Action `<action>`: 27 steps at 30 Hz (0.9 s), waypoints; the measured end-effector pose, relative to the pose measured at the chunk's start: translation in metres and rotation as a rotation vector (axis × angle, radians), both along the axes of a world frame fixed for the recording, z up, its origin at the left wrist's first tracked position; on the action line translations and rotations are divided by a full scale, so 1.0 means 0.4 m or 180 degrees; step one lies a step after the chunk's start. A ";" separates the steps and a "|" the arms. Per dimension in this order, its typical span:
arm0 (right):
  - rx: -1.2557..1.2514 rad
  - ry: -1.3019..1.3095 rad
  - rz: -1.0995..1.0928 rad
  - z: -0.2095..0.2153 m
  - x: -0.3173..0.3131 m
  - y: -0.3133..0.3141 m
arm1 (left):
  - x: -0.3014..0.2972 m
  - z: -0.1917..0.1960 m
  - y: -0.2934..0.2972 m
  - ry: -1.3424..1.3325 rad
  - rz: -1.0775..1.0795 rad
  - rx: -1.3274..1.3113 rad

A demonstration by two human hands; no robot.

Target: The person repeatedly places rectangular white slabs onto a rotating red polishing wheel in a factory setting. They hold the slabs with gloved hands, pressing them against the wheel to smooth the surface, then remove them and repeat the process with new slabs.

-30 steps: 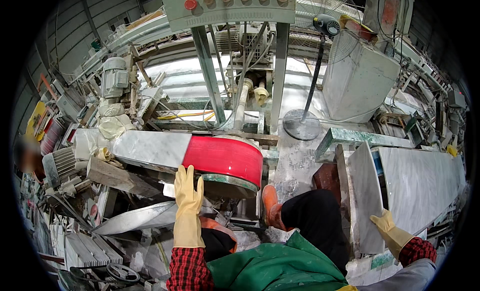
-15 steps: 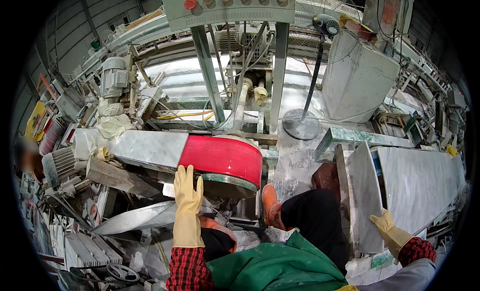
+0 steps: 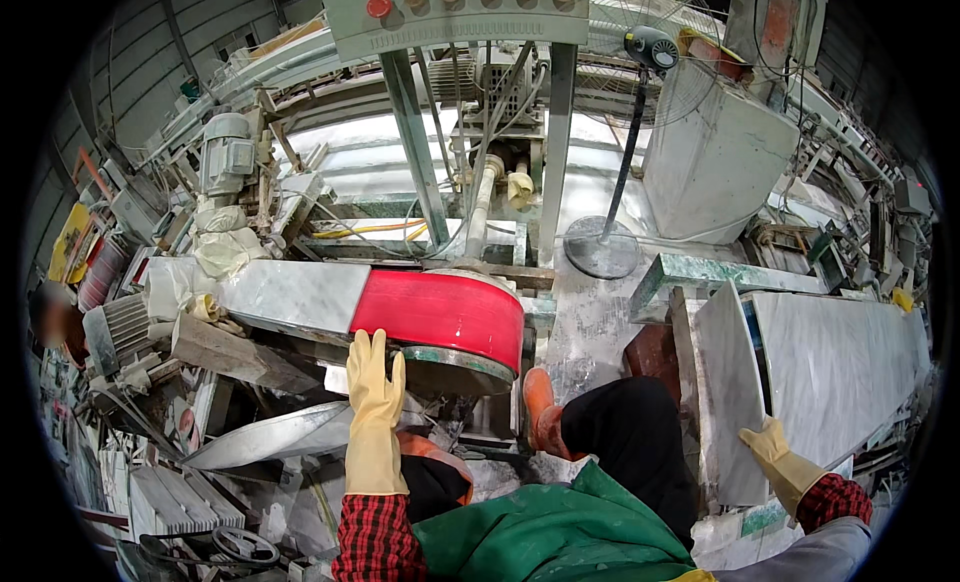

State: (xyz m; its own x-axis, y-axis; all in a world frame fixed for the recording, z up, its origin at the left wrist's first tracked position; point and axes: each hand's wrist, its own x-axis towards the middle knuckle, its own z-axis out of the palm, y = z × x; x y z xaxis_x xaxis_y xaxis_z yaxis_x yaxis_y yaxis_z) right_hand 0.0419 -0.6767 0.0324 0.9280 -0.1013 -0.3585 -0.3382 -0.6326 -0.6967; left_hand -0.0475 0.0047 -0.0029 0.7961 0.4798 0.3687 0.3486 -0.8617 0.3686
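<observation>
The person is standing at a stone-working machine, wearing yellow rubber gloves over red plaid sleeves and a green apron. The left hand (image 3: 374, 407) is reaching up with its fingers (image 3: 378, 354) stretched out straight and close together, flat, clamped on nothing; the fingertips are touching or nearly touching the lower edge of the red guard (image 3: 440, 315) that is curving over the machine's round head. Whether the palm is pressing on the grey disc (image 3: 450, 367) below that guard cannot be told.

The right hand (image 3: 778, 460) is resting at the near edge of a pale marble slab (image 3: 835, 367) that is lying at the right of the picture. Its fingers are curled loosely along the slab's edge, slightly apart; whether they are gripping it cannot be told. A second, narrower stone slab (image 3: 728, 382) is leaning just beside it, to the left of the hand.

An orange boot (image 3: 541, 414) is showing between the red guard and the person's dark trouser leg. Behind the guard, a grey control panel (image 3: 460, 12) with a red button and a row of knobs is hanging over the machine frame. A standing fan (image 3: 652, 52) is rising from its round base near a large white block (image 3: 715, 152). An electric motor (image 3: 228, 157) is sitting at the far left.
</observation>
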 end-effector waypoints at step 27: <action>-0.0624 -0.0147 0.0141 -0.034 0.002 -0.050 | 0.029 0.044 -0.026 0.0100 -0.0036 0.0285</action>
